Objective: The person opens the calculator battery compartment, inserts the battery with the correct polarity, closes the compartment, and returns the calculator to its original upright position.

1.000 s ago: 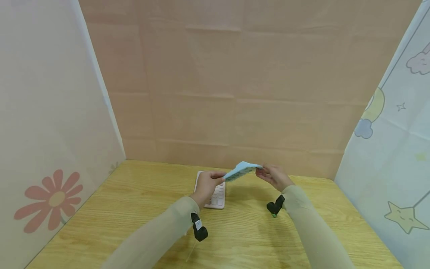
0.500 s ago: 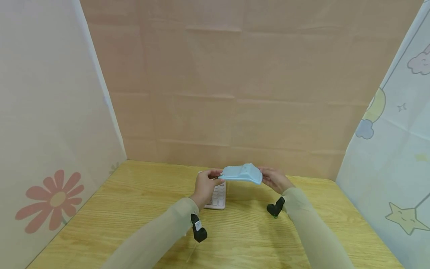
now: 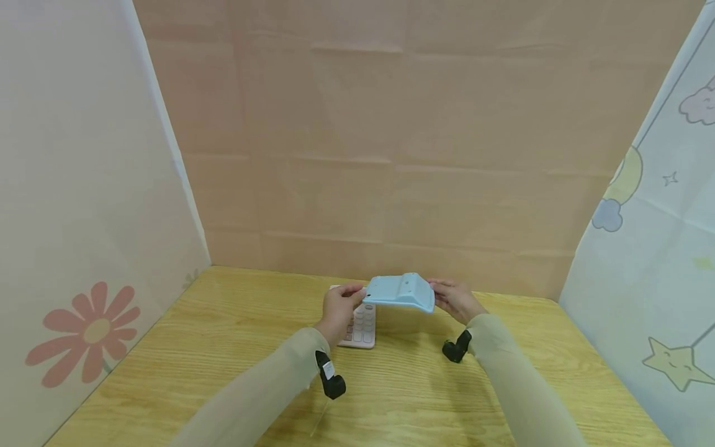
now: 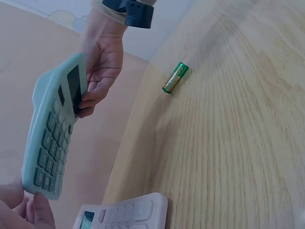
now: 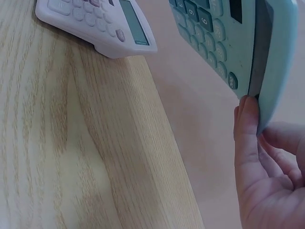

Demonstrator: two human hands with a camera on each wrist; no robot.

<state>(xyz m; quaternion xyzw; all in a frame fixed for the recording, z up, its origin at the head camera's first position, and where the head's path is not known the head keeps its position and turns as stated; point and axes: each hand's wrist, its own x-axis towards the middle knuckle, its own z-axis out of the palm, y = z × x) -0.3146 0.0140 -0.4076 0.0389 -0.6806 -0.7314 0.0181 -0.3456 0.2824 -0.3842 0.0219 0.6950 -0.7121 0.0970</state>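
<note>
A light blue calculator [image 3: 391, 290] is held in the air over the table, its back facing up in the head view. My left hand [image 3: 339, 312] pinches the keypad end; in the left wrist view its keys [image 4: 50, 152] face outward. At the screen end my right hand [image 3: 457, 299] grips it between thumb and fingers, as the right wrist view shows near the dark display [image 5: 261, 47]. Below and behind the left hand lies a white-pink calculator [image 3: 364, 329] on the table, partly covered by that hand.
A green battery [image 4: 175, 77] lies on the wooden table [image 3: 402, 397], hidden in the head view. A thin pale stick-like thing [image 3: 319, 417] lies near the left forearm. Cloth walls stand at the back and both sides.
The blue calculator has turned over between my hands: its keys were tilted toward the head camera, and now its back shows. Both hands have stayed in nearly the same place.
</note>
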